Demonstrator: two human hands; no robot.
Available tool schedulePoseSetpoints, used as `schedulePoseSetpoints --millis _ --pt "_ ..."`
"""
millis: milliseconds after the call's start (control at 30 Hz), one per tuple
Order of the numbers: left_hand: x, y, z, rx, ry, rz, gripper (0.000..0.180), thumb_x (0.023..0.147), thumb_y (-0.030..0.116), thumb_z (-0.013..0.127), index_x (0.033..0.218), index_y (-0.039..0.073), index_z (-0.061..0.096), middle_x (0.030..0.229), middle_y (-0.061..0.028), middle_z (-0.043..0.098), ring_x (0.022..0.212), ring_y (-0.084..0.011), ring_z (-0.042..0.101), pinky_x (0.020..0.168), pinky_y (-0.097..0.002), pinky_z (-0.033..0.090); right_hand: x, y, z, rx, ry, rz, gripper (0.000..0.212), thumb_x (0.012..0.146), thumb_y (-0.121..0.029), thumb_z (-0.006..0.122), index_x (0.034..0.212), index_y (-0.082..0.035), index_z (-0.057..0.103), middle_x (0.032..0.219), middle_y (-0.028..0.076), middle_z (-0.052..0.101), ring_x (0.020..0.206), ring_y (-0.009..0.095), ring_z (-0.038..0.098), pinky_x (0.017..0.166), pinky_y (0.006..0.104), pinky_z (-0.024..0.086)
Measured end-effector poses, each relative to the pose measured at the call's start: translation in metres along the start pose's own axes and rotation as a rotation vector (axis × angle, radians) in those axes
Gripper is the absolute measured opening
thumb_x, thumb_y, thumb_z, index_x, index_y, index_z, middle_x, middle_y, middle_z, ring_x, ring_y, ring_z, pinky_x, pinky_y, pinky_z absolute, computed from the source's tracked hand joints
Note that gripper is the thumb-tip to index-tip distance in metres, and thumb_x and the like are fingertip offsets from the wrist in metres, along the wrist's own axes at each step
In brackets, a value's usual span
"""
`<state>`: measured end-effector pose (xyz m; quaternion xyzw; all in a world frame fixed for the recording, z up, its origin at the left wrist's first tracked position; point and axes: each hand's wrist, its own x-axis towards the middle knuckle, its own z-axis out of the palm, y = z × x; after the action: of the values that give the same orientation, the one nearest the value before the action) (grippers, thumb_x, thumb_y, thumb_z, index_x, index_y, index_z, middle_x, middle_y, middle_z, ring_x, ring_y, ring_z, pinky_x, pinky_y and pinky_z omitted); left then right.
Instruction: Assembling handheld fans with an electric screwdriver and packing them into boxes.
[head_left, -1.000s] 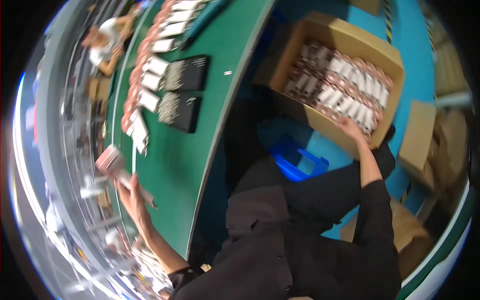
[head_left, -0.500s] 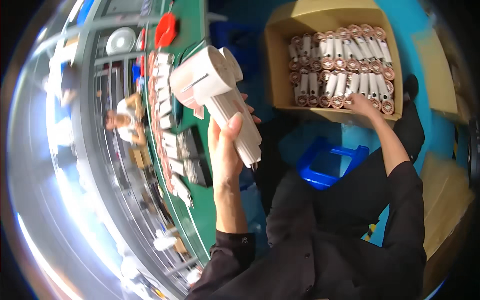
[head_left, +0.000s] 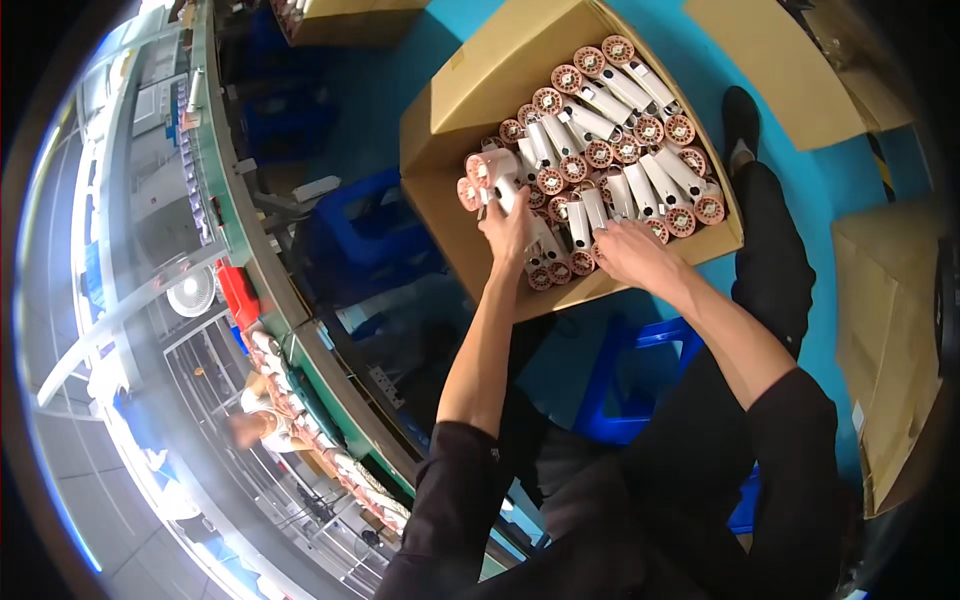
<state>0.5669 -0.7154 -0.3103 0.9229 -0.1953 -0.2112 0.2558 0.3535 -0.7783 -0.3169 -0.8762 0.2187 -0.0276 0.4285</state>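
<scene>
My left hand [head_left: 508, 228] is closed around what look like two white-and-pink hair dryers [head_left: 493, 168], held over the left side of an open cardboard box [head_left: 545, 70]. Their round pink ends face left. Rows of similar white hair dryers [head_left: 610, 105] with slotted pink round ends fill the box. At its near side, my right hand [head_left: 637, 256] reaches in with curled fingers against the near row. The fingertips are partly hidden among the handles, so I cannot tell whether they grip one.
A blue plastic stool [head_left: 615, 405] stands below the box, beside my legs. To the left runs a green workbench [head_left: 345, 405] lined with more devices; a person [head_left: 265, 425] is beyond it. Other cardboard boxes [head_left: 885, 350] stand at right, and blue stools [head_left: 375, 225] at left.
My left hand has carried the hair dryers from beside the bench to the right, over the box. My right hand stays at the box's near side. The view has turned toward the box.
</scene>
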Motion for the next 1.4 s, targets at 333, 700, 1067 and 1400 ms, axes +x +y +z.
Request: schedulePoseSetpoints --millis 333,700,1067,1400 --pt "0.101 -0.017 0.118 0.472 -0.048 -0.207 0.079 0.073 0.053 0.063 0.133 0.009 0.037 0.118 -0.0302 0.033 0.115 -0.0437 0.035 0.086 -0.0516 0.045 0.009 -0.028 -0.071 0.047 -0.112 0.051 0.034 0.082 -0.015 0.055 0.109 0.007 0.053 0.102 0.022 0.056 0.100 0.035 0.053 0.093 0.0461 0.038" --pt "0.146 -0.004 0.157 0.429 -0.089 -0.246 0.082 0.073 0.052 0.066 0.130 0.003 0.034 0.131 -0.0363 0.025 0.117 -0.0430 0.035 0.095 -0.0521 0.033 0.028 -0.036 -0.088 0.049 -0.298 0.081 0.044 0.081 -0.015 0.062 0.118 0.006 0.048 0.107 0.022 0.053 0.103 0.036 0.052 0.092 0.0419 0.040" --pt "-0.066 -0.094 0.094 0.083 -0.077 0.015 0.050 0.078 0.022 0.057 0.120 -0.003 0.046 0.107 -0.0330 0.048 0.096 -0.0468 0.050 0.086 -0.0505 0.042 0.047 -0.042 -0.042 0.137 -0.286 -0.032 0.039 0.081 -0.021 0.062 0.109 0.005 0.055 0.103 0.025 0.059 0.097 0.038 0.057 0.081 0.0424 0.045" --pt "-0.274 -0.057 0.036 0.018 -0.514 -0.090 0.031 0.076 0.022 0.054 0.096 0.001 0.063 0.100 -0.0245 0.061 0.096 -0.0352 0.060 0.083 -0.0458 0.047 0.025 0.059 0.024 0.131 -0.501 0.103 0.040 0.079 -0.026 0.067 0.102 0.006 0.058 0.082 0.016 0.065 0.070 0.019 0.061 0.061 0.0319 0.048"
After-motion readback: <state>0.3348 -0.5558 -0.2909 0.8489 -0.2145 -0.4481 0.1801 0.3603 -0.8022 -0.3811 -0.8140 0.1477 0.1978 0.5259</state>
